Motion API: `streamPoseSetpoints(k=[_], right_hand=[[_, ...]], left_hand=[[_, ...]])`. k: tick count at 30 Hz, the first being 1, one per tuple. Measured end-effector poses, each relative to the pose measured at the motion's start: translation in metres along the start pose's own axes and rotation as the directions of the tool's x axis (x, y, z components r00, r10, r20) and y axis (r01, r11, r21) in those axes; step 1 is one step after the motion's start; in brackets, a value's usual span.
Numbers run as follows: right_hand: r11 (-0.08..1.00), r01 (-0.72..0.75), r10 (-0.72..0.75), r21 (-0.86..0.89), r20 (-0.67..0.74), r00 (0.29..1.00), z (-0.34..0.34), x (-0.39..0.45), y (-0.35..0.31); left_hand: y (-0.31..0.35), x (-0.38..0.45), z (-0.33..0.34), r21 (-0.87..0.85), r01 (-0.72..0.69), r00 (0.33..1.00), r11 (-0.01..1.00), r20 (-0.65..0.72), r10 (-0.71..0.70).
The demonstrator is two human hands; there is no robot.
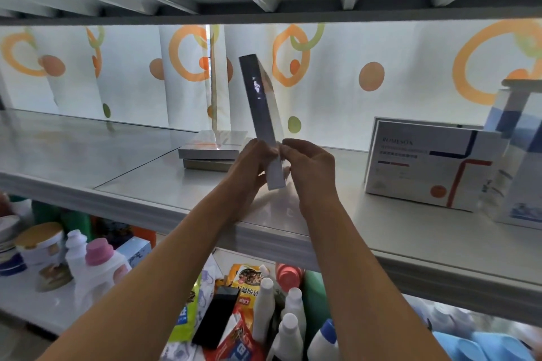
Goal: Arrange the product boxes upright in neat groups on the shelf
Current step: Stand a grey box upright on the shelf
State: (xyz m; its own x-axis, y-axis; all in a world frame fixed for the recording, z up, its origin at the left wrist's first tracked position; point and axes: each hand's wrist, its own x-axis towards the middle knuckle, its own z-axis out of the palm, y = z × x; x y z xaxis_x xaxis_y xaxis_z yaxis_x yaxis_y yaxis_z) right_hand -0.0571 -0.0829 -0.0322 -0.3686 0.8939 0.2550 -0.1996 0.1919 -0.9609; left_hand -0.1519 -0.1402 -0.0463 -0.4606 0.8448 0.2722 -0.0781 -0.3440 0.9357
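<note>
**Desk editor:** What does the frame show at centre?

**Photographer:** A person's two hands hold a slim box [261, 114] edge-on above the shelf [337, 223]. The left hand [254, 163] and the right hand [308, 167] meet at the box's lower end, fingers curled round it from either side. The box stands nearly upright, its top leaning slightly left, its lower edge just above the shelf surface.

**Desk editor:** Other boxes on that shelf?

**Photographer:** Two flat boxes [214, 149] lie stacked directly behind the hands, one on top of the other. To the right, a white box with red and navy lines [431, 167] stands upright, with a second one just behind it. Further right, at the frame's edge, is a blue-and-white box [516, 161], partly cut off.

**Desk editor:** Background?

**Photographer:** A white curtain with orange and green circles [381, 76] hangs behind the shelf. Another shelf board runs overhead.

**Desk editor:** And below?

**Photographer:** The lower level holds white bottles [290, 328], a bottle with a pink cap [98, 255], snack packets [243, 275] and a black flat box [215, 316], crowded together.
</note>
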Motion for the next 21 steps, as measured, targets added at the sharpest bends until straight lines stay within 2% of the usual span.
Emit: streamPoseSetpoints(k=[2,5,7,11,13,15,17,21], right_hand=[[0.995,0.005,-0.009,-0.102,-0.038,0.999,0.002,0.002,0.001],[0.984,-0.144,0.143,-0.108,-0.017,0.99,0.002,0.001,0.001],[0.977,-0.152,0.151,-0.148,-0.019,0.988,0.001,0.001,0.001],[0.976,-0.058,0.026,-0.211,-0.151,0.988,-0.002,0.001,-0.001],[0.967,-0.041,-0.005,-0.25,-0.182,0.983,-0.003,0.002,0.0],[0.961,-0.038,-0.015,-0.272,-0.191,0.982,-0.001,0.003,0.004],[0.961,-0.041,-0.014,-0.274,-0.196,0.98,0.0,0.003,0.005],[0.954,-0.032,-0.048,-0.298,-0.258,0.965,-0.002,0.011,0.015]], left_hand=[[0.004,-0.003,0.002,-0.073,0.038,0.998,0.997,0.047,-0.034],[0.006,-0.003,0.004,-0.078,0.039,0.999,0.996,-0.02,-0.041],[0.004,0.001,0.001,0.044,-0.016,0.994,0.999,-0.111,0.02],[0.001,0.003,0.0,0.229,-0.161,0.98,0.96,-0.078,0.183],[0.003,0.009,-0.004,0.395,-0.176,0.96,0.902,-0.134,0.246],[0.004,0.02,-0.013,0.493,-0.119,0.962,0.862,-0.157,0.222],[0.009,0.032,-0.019,0.521,-0.077,0.971,0.85,-0.153,0.182],[0.017,0.048,-0.019,0.595,-0.118,0.979,0.795,-0.064,0.193]])
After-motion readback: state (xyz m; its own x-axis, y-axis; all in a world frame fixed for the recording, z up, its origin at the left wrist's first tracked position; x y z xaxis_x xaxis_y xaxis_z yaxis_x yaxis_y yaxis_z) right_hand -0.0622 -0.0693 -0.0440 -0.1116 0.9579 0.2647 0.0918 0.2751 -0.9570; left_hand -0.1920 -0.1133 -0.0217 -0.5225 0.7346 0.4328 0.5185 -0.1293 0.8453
